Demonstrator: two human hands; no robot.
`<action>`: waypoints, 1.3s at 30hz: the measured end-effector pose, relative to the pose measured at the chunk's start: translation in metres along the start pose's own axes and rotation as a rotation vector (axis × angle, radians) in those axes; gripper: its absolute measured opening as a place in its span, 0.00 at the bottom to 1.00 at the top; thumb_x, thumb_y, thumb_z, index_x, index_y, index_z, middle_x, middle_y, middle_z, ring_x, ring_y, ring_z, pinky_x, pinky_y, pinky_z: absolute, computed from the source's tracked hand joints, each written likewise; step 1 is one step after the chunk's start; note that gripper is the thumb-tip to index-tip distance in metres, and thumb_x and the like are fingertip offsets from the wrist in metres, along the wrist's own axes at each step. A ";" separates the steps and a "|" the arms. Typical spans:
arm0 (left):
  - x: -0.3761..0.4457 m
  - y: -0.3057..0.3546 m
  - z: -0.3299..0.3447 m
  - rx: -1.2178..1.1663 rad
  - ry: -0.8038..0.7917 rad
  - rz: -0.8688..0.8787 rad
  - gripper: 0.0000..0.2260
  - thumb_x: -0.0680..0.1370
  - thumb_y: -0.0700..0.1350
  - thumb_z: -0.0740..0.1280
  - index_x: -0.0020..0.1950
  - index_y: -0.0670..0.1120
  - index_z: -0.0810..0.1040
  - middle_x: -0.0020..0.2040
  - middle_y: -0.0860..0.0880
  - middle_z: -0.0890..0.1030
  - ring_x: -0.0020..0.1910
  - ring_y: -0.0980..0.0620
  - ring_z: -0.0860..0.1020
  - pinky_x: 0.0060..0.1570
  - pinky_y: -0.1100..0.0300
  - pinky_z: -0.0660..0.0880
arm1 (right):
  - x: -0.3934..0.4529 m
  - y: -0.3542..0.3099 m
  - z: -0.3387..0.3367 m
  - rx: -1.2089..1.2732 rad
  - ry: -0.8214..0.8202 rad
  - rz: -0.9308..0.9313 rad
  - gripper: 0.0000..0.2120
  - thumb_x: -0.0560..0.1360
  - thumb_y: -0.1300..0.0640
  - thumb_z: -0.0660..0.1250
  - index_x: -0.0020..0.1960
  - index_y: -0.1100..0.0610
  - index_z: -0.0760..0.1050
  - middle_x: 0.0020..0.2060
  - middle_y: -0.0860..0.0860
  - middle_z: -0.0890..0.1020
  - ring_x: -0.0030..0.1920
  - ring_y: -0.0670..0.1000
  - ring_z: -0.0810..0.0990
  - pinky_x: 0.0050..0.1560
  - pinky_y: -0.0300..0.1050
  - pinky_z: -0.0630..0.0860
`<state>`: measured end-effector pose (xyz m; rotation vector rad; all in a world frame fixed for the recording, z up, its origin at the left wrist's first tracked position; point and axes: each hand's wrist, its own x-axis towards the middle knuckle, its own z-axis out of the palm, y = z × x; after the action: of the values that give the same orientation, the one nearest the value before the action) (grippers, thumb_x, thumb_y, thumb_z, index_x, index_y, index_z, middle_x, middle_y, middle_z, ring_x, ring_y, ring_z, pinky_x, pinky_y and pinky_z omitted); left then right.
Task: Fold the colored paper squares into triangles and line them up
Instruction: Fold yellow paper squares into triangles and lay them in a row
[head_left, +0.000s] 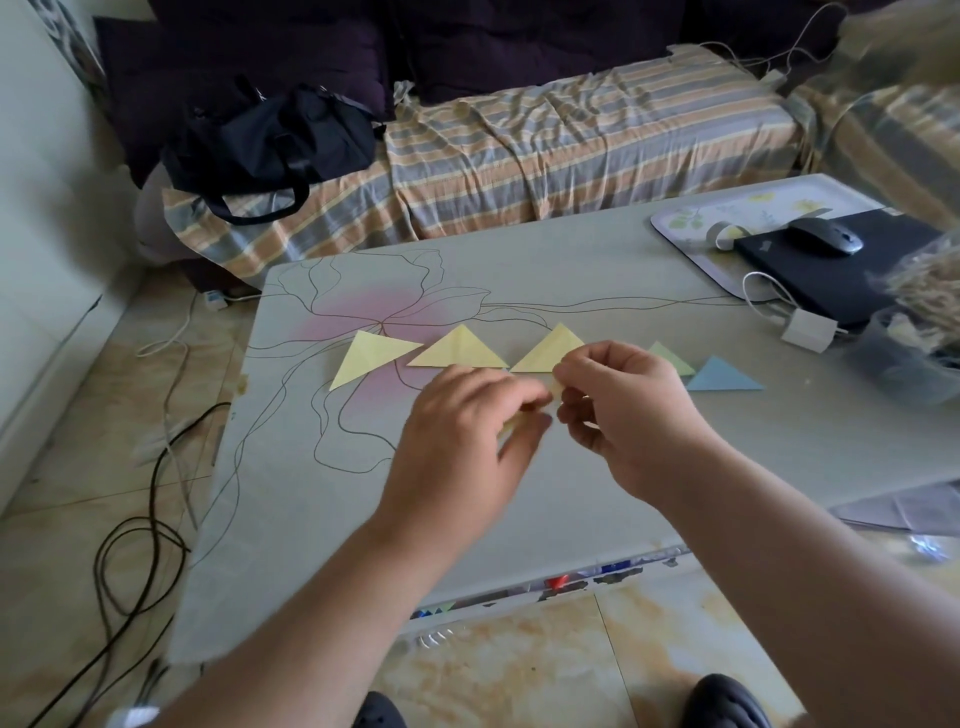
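Both hands, left hand (470, 415) and right hand (618, 402), fingers curled, pinch what seems a yellow paper (555, 388).

Setting: home living room. Evidence: sofa (571, 150) draped in a striped orange-and-grey cover, dark cushions behind; black bag (275, 140) on its left end; low table (322, 493) printed with a flower line drawing; tiled floor (67, 467) strewn with loose cables (150, 499); floral tray (691, 228), laptop (831, 270) and mouse (823, 236) at the table's far right.

A black bag (270, 140) lies on the striped sofa (571, 150); a mouse (823, 236) rests on a laptop (841, 270).
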<state>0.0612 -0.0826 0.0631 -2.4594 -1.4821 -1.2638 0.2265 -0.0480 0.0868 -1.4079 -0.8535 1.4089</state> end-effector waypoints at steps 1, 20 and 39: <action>0.002 0.002 -0.002 -0.036 0.038 -0.048 0.06 0.77 0.44 0.75 0.54 0.48 0.85 0.49 0.54 0.85 0.48 0.53 0.79 0.51 0.59 0.75 | -0.001 -0.001 -0.001 0.033 -0.027 0.012 0.07 0.77 0.63 0.71 0.41 0.56 0.77 0.31 0.52 0.78 0.30 0.51 0.77 0.36 0.44 0.73; 0.012 0.004 -0.009 -0.928 0.005 -0.922 0.02 0.72 0.48 0.71 0.41 0.52 0.84 0.40 0.51 0.83 0.41 0.51 0.78 0.48 0.51 0.74 | -0.011 -0.005 -0.001 -0.003 -0.300 -0.097 0.10 0.81 0.58 0.69 0.41 0.52 0.80 0.40 0.51 0.84 0.37 0.49 0.79 0.51 0.49 0.76; 0.008 0.008 -0.008 -0.694 -0.136 -0.753 0.08 0.74 0.56 0.70 0.44 0.54 0.86 0.38 0.54 0.85 0.36 0.54 0.78 0.41 0.55 0.75 | -0.012 0.000 0.002 -0.155 -0.282 -0.209 0.12 0.77 0.62 0.74 0.35 0.54 0.80 0.34 0.57 0.78 0.37 0.54 0.74 0.45 0.54 0.73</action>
<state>0.0640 -0.0845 0.0767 -2.4150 -2.5080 -2.0482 0.2233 -0.0585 0.0910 -1.2071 -1.2776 1.4217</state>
